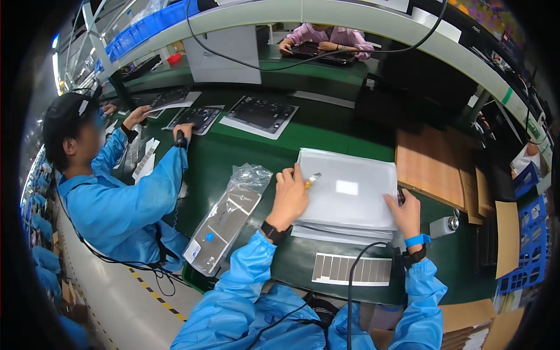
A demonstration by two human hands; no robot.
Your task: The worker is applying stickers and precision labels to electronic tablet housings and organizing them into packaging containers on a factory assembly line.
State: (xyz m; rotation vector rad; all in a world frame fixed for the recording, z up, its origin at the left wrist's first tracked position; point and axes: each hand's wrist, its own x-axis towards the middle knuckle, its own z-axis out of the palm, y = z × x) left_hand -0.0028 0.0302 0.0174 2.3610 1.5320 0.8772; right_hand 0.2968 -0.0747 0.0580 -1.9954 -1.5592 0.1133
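Note:
In front of me lies a stack of flat panels in whitish translucent wrapping (pixel 361 210), with a small white square on top. My left hand (pixel 290 197) is at the stack's left edge, fingers bent. A small tool with a yellow handle and shiny tip (pixel 312 180) sticks out beside its fingers over the top panel. At the right edge my right hand (pixel 406 211) is closed, thumb on the stack's side; a small dark thing shows between thumb and fingers, its kind unclear. Nearer to me lies a white sheet of grey rectangular stickers (pixel 352 269).
A clear plastic bag of grey sheets (pixel 224 219) lies left of my left hand. Farther left, a co-worker in blue (pixel 122 192) handles black panels (pixel 259 114). Wooden boards (pixel 431 166), a white bottle (pixel 444 226) and a blue crate (pixel 528 248) stand right. A black cable (pixel 350 291) hangs close.

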